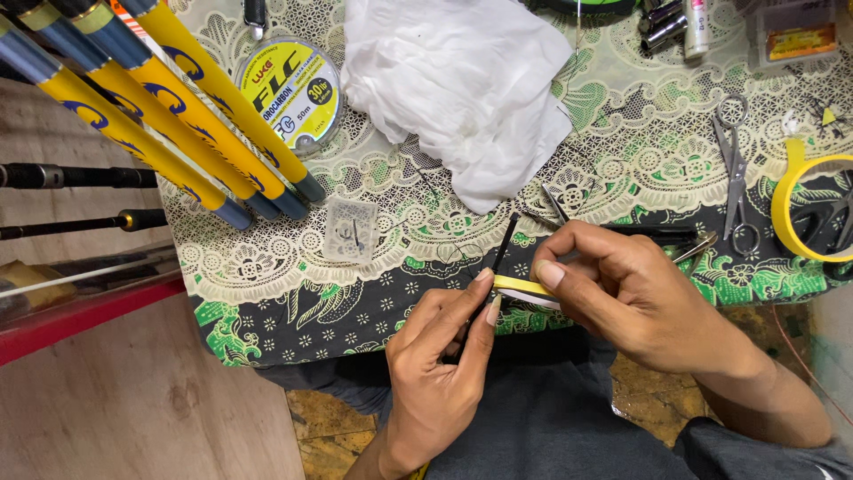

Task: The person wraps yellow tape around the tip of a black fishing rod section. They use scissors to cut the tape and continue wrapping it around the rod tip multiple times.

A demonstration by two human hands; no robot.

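Two hands at work over the patterned cloth (pixel 622 151), close together at the table's near edge. Left hand (pixel 440 356) pinches one thin black rod (pixel 505 242) between thumb and forefinger, fingers closed on its lower part. Rod's long axis runs near-upright in the view, slightly tilted; free tip points away from the person and a bit to the right, toward the white rag (pixel 462 89). Lower end is hidden behind the left fingers.

Right hand (pixel 640 293) has thumb and fingers closed on one strip of yellow tape (pixel 522 286). Strip lies roughly crosswise to the rod, touching it at the left fingertips. Can't tell whether it's already stuck on.

Count of the rest:
- Three yellow-and-blue rod sections (pixel 178 107), upper left, lying diagonally, ends pointing down-right.
- Two dark rod butts (pixel 80 196) at the left edge, lying horizontal, off the cloth.
- One line spool (pixel 298 89), yellow label, flat on the cloth just beside the yellow sections.
- One small clear packet (pixel 351 229) below the spool.
- One pair of scissors (pixel 736 178), right side, blades away from the person.
- One tape roll (pixel 786 200), yellow, at the right edge, partly out of view.
- One crumpled white rag, top centre.
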